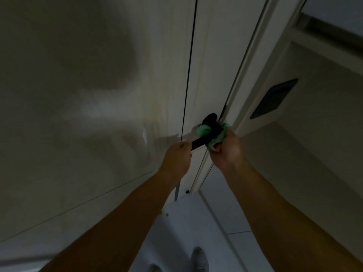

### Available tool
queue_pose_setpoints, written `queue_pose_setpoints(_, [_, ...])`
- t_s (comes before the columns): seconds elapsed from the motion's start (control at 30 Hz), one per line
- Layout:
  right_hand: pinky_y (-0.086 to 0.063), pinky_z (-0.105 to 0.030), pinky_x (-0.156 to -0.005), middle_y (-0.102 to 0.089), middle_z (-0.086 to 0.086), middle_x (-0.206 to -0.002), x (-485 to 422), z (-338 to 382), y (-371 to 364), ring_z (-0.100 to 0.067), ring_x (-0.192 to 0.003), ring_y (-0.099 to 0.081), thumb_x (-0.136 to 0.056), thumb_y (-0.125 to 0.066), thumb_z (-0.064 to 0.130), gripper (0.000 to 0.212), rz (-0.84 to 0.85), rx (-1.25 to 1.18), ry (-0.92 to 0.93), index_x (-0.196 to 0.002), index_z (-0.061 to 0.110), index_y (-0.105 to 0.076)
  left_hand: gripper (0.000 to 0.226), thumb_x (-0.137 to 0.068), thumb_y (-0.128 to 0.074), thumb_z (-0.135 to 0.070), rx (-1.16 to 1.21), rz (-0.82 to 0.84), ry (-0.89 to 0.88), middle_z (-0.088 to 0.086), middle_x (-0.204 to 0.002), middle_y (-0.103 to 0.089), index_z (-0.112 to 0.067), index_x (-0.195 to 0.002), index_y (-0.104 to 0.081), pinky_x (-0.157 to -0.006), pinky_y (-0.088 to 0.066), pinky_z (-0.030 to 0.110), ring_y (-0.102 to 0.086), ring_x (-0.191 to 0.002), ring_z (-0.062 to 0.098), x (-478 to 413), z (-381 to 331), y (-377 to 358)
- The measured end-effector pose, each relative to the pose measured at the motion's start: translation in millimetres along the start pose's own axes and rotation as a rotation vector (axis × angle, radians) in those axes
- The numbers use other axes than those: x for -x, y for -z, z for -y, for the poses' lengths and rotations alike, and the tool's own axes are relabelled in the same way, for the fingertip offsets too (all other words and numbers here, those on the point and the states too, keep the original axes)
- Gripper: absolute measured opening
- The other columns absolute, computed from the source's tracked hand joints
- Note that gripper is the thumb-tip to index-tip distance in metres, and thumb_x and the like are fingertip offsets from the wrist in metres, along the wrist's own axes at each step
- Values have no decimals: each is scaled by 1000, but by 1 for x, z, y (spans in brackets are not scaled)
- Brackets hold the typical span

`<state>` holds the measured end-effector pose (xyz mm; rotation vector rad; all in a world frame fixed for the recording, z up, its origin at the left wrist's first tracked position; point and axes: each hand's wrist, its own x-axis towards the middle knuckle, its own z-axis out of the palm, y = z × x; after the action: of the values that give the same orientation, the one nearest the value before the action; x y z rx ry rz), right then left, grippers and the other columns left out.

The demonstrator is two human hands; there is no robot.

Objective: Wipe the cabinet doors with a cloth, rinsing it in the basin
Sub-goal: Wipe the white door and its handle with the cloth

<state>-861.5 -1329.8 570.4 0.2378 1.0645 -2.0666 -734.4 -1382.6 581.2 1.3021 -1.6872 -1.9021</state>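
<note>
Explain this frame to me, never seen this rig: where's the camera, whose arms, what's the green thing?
There is no robot here. A person wears one wide-angle camera on the head, looking forward and down, so the two bare arms coming up from the bottom edge are their own. They stand facing a pale door with a black lever handle. The left hand is closed on the free end of that handle. The right hand grips a green cloth bunched around the handle near its base, apparently wiping it. A dark plate sits on the surface at right. Pale floor tiles show below. No basin is in view.
</note>
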Motion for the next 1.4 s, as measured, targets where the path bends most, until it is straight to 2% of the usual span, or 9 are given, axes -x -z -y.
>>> queue_pose_setpoints(0.13, [-46,-44,-111,-65,-18,-131,18,-14,1,-31,-121,-62,-110,-37,34,44,35,28,-119,-138,8,-57,35,-107,-45,-38,79,23,11,11,-90,-60,-18,-82,-61,-79,-41,33,-55,-87,22,1,-3,-2])
queue_pose_setpoints(0.37, [-41,-42,-115,-64,-19,-133,33,-28,-6,-32,-125,-59,-109,-36,36,45,6,-45,-199,-135,7,-59,20,-108,-44,-37,66,64,51,3,-108,-63,-30,-96,-58,-101,-47,39,-59,-100,15,5,8,10])
queue_pose_setpoints(0.7, [-45,-43,-110,-66,-18,-126,33,-2,-4,-30,-118,-63,-112,-31,27,40,4,86,-108,-130,5,-59,17,-105,-52,-23,136,72,45,9,-104,-66,-17,-94,-63,-76,-47,28,-63,-90,18,-4,-6,7])
queue_pose_setpoints(0.9, [-48,-23,-49,-56,-4,-79,11,25,-14,-15,-62,-56,-111,-37,26,25,-114,510,215,-104,14,-57,24,-105,-52,-14,178,98,145,7,-82,-64,-13,-83,-60,-61,-43,21,-59,-70,12,-6,-9,8])
queue_pose_setpoints(0.97, [-48,-24,-58,-56,-3,-82,9,19,-11,-17,-73,-55,-110,-38,30,27,-20,883,370,-99,16,-59,19,-106,-53,-19,183,73,121,5,-84,-70,-15,-90,-64,-72,-52,26,-66,-75,14,-3,-7,5])
queue_pose_setpoints(1.03, [-49,-33,-99,-63,-4,-117,7,4,10,-22,-111,-60,-111,-37,25,33,220,1260,680,-120,10,-64,19,-106,-53,-20,202,54,118,5,-85,-71,-16,-92,-64,-78,-55,29,-67,-76,15,-3,-4,4])
queue_pose_setpoints(1.1, [-19,-41,-126,-48,-3,-145,-3,-6,36,-24,-146,-32,-108,-35,23,42,431,1568,1006,-139,3,-56,18,-106,-52,-20,226,29,133,5,-84,-71,-15,-94,-64,-77,-55,29,-68,-75,15,-4,-5,3])
queue_pose_setpoints(1.23, [-11,-31,-128,-57,-10,-142,-17,13,37,-18,-147,-27,-106,-36,25,42,503,1563,1054,-131,7,-64,25,-106,-50,-29,289,-39,192,5,-79,-74,-14,-93,-66,-80,-55,33,-69,-76,18,-4,-7,0])
queue_pose_setpoints(1.4, [-19,-45,-126,-60,-17,-138,3,-8,38,-28,-142,-38,-100,-35,19,46,571,1741,1122,-134,3,-62,34,-106,-48,-39,306,-84,174,6,-95,-75,-14,-99,-69,-85,-57,37,-71,-90,22,2,-11,-7])
